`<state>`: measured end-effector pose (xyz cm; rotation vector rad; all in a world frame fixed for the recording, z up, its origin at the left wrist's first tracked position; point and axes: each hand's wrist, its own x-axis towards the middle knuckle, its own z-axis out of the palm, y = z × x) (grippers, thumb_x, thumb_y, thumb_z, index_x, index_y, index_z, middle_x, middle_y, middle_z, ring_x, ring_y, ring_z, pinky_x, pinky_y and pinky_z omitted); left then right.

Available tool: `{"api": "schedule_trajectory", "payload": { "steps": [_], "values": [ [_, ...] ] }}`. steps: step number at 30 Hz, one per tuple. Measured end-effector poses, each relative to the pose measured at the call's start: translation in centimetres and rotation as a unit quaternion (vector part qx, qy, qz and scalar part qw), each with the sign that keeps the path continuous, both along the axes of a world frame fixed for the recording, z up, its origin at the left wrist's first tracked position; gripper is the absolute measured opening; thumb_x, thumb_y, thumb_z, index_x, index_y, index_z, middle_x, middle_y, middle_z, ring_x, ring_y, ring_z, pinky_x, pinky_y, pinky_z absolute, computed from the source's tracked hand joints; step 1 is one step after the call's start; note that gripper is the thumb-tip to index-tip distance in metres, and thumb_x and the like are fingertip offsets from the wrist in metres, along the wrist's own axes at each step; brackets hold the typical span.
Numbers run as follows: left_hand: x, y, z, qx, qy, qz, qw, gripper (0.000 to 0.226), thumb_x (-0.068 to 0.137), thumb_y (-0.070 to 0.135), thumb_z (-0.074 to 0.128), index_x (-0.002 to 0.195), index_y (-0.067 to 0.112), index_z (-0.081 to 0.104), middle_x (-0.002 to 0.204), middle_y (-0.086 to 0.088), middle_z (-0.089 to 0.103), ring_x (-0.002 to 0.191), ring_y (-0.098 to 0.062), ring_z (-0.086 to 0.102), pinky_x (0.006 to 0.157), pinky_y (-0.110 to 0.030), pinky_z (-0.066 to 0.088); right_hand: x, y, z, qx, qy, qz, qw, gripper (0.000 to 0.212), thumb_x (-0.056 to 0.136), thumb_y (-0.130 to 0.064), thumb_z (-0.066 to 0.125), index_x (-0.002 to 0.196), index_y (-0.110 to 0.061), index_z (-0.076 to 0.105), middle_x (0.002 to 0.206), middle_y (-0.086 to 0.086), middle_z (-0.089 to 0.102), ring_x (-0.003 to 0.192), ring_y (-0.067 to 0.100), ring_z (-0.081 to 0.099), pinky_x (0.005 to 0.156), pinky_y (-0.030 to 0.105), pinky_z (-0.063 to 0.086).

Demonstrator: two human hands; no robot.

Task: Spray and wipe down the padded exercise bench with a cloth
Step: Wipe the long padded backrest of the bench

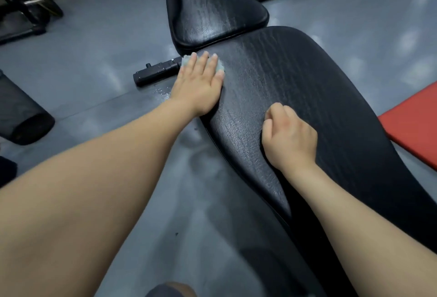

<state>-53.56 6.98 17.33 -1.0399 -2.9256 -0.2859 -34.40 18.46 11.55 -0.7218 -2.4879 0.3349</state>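
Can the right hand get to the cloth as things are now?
Probably not freely. The left hand lies flat on the cloth, covering most of it at the pad's far left edge. The right hand, a loose fist on the pad, has bare pad between.

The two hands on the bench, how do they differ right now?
The left hand lies flat with fingers spread, pressing a cloth near the pad's far edge. The right hand is a closed fist, holds nothing visible, and sits nearer the person. Both rest on the black bench.
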Motion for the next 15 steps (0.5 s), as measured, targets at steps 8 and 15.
{"api": "schedule_trajectory", "payload": {
  "steps": [8,15],
  "values": [
    [4.9,-2.0,-2.5,0.05,-0.022,-0.005,0.998,0.074,0.101,0.056,0.003,0.163,0.016,0.007,0.171,-0.004,-0.006,0.156,-0.024,-0.016,0.126,-0.042,-0.01,0.0,-0.1,0.5,-0.017,-0.028,0.004,0.999,0.016,0.098,-0.027,0.04,0.101,-0.019,0.053,0.098,0.006,0.059,0.084,0.039,0.061,0.064,0.039,0.041],
    [15.7,-3.6,-6.0,0.037,-0.005,-0.047,0.998,0.073,0.102,0.056,0.008,0.163,0.015,0.009,0.171,-0.006,-0.004,0.156,-0.027,-0.014,0.126,-0.049,-0.006,1.8,1.3,2.3,-0.163,-0.055,0.099,0.98,0.021,0.093,-0.014,0.042,0.095,-0.024,0.061,0.104,-0.002,0.063,0.097,0.022,0.059,0.084,0.033,0.044]
  ]
}}
